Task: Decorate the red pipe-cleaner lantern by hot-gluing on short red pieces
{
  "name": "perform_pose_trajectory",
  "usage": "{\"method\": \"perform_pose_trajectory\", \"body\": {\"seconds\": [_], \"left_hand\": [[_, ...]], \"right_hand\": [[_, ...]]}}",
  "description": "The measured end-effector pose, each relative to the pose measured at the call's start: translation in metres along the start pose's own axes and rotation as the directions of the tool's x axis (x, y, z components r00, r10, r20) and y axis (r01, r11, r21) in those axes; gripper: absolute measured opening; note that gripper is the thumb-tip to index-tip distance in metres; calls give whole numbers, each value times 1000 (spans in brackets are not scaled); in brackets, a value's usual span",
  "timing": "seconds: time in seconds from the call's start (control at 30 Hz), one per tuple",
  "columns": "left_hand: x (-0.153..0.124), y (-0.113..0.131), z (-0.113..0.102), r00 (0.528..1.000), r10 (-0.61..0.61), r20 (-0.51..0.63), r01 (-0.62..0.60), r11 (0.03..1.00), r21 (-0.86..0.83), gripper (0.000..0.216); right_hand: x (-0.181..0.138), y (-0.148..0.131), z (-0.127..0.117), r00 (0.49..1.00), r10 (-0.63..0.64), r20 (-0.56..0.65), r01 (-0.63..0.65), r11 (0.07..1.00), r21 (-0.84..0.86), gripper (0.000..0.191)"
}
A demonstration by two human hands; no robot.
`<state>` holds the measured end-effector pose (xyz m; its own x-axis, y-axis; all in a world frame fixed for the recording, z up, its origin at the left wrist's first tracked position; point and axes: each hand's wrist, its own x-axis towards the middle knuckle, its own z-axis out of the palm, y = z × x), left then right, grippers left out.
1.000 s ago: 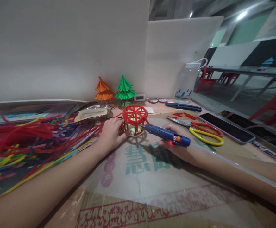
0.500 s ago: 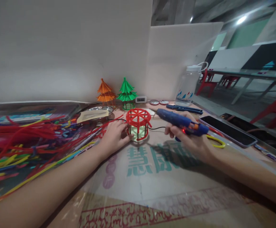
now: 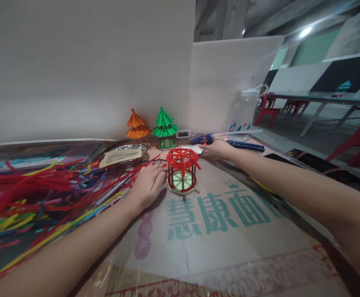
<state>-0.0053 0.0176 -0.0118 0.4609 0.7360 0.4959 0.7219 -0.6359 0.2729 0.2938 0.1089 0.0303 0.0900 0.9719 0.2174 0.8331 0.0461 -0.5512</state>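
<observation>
In the head view a small round frame (image 3: 182, 156), with a red spoked ring on top, brown posts and a pale base edged in red, stands upright on the table. My left hand (image 3: 149, 185) lies palm down just left of it, fingers loosely stretched and holding nothing. Farther back, my right hand (image 3: 217, 147) grips a blue glue gun (image 3: 200, 140), its nozzle pointing left and its red light on. A long whitish glue stick (image 3: 238, 133) sticks out of its rear. Part of the gun's handle is hidden by my fingers.
Orange (image 3: 136, 126) and green (image 3: 164, 126) pagoda models stand at the back beside a small digital display (image 3: 183, 133). A metal dish (image 3: 136, 152) sits nearby. Coloured pipe cleaners (image 3: 43, 181) fill the left side. A water bottle (image 3: 245, 113) and dark blue cutter (image 3: 245, 145) are at right.
My right hand has carried the glue gun back and left, toward the wall. My left hand has drawn slightly away from the red frame, which stays upright.
</observation>
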Motion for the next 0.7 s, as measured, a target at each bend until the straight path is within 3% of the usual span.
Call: {"method": "perform_pose_trajectory", "body": {"seconds": [0.23,0.33,0.4,0.5,0.6,0.7], "left_hand": [[-2,-7,1,997,-75,-16,73,995,-74,38],[-1,-11,0,986,-161,-29,149,958,-246,33],[3,-12,-4,964,-265,-20,235,883,-407,25],[12,-7,-19,924,-378,-49,280,759,-589,13],[19,9,-43,916,-396,-65,250,690,-679,23],[18,31,-64,929,-356,-96,191,687,-701,28]], "right_hand": [[26,12,13,997,-13,79,14,1000,-16,43],[24,21,7,995,-64,79,68,996,-52,45],[17,26,1,991,-106,76,113,990,-86,47],[0,35,-8,984,-171,53,177,973,-151,54],[-22,44,-21,967,-257,0,251,944,-212,43],[-45,44,-36,940,-329,-86,296,916,-270,31]]}}
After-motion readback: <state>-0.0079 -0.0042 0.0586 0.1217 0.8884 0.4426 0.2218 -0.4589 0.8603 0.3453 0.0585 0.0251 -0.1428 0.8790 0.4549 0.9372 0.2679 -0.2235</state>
